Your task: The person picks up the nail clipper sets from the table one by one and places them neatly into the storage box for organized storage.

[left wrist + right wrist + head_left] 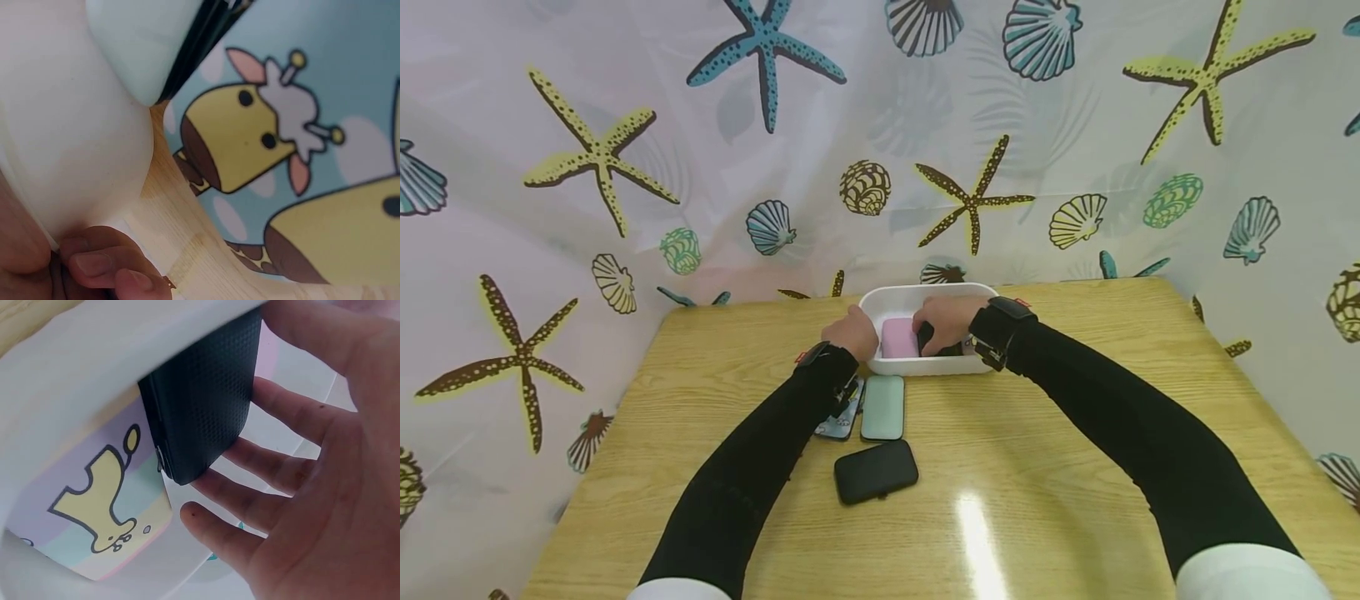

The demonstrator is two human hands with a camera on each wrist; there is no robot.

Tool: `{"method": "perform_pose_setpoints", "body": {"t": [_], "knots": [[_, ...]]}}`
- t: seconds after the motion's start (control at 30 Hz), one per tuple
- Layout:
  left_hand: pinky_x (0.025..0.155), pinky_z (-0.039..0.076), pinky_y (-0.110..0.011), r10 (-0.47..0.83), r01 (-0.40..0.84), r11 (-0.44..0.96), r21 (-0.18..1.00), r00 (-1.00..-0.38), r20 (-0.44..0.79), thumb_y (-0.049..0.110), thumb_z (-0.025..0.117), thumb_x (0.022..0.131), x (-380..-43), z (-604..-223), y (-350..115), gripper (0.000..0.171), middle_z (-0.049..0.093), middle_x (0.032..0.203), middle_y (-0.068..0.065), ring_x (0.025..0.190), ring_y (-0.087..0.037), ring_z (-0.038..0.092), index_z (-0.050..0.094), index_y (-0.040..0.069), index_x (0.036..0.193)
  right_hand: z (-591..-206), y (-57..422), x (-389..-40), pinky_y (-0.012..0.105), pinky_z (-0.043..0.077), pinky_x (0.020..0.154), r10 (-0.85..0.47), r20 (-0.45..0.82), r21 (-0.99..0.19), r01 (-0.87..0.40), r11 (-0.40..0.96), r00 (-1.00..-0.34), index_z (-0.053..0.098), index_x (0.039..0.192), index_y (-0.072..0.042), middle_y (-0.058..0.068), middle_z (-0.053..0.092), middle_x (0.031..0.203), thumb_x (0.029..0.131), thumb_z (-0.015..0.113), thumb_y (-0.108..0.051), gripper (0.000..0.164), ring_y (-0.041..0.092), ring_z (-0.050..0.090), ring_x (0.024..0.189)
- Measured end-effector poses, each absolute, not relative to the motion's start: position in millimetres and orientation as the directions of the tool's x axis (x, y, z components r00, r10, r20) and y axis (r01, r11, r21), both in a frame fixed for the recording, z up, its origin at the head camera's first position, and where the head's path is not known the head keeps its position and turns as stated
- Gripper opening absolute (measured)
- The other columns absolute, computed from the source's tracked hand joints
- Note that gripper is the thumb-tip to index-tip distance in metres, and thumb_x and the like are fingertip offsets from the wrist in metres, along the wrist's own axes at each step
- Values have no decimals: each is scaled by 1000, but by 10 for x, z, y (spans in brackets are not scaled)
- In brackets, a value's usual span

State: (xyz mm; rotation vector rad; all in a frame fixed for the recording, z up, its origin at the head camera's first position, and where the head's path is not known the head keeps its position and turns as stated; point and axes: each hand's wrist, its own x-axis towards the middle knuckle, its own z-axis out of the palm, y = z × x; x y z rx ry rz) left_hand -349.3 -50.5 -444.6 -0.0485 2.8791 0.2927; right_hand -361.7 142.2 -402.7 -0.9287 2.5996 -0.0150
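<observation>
At the left end of a white oblong tub, my left hand grips the rim. Its curled fingers show against the tub's outer wall in the left wrist view. Inside the tub, my right hand holds a black textured flat case, tilted on edge, with fingers along one face and the thumb near its top. A pink flat case lies left of it in the tub. Beside the black case is a pastel-striped case with a yellow cartoon figure.
In front of the tub lie a mint-green case and a giraffe-print case, the latter partly under my left forearm. Nearer me rests another black case on the wooden table. A shell-and-starfish curtain hangs behind.
</observation>
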Motion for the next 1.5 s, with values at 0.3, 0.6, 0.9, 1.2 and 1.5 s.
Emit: {"method": "perform_pose_setpoints", "body": {"t": [0.3, 0.6, 0.9, 1.2, 1.5], "knots": [[82, 53, -41, -5, -55, 980, 191, -968, -252, 27, 50, 103, -3471, -4447, -487, 56, 69, 107, -17, 87, -27, 65, 33, -4, 147, -4051, 1493, -3616, 41, 45, 102, -656, -333, -155, -646, 747, -678, 67, 129, -9, 13, 63, 124, 90, 74, -32, 46, 25, 58, 113], [81, 53, -41, -3, -55, 977, 204, -969, -246, 27, 49, 103, -3459, -4459, -512, 53, 68, 106, -17, 87, -27, 65, 35, -4, 144, -4093, 1479, -3648, 41, 45, 103, -668, -333, -149, -663, 734, -665, 66, 130, -11, 12, 62, 125, 89, 75, -34, 48, 25, 57, 113], [82, 53, -42, -11, -62, 977, 201, -969, -247, 27, 49, 103, -3438, -4468, -525, 53, 68, 107, -17, 89, -28, 66, 35, -4, 144, -4184, 1401, -3590, 39, 47, 90, -643, -301, -124, -639, 759, -705, 67, 120, -13, 10, 61, 112, 88, 73, -44, 45, 23, 57, 97], [84, 53, -43, 1, -51, 978, 205, -969, -247, 27, 48, 104, -3474, -4488, -486, 56, 68, 109, -18, 89, -28, 66, 32, -5, 147, -4099, 1409, -3539, 38, 47, 91, -610, -321, -145, -599, 787, -724, 69, 117, -13, 9, 60, 113, 85, 76, -41, 44, 23, 56, 99], [85, 52, -44, -10, -58, 978, 198, -972, -235, 27, 46, 104, -3514, -4474, -503, 54, 68, 110, -18, 92, -29, 66, 32, -4, 147, -4080, 1472, -3529, 40, 46, 99, -676, -269, -175, -656, 734, -686, 68, 127, -9, 9, 66, 118, 93, 69, -36, 43, 22, 60, 105]]}}
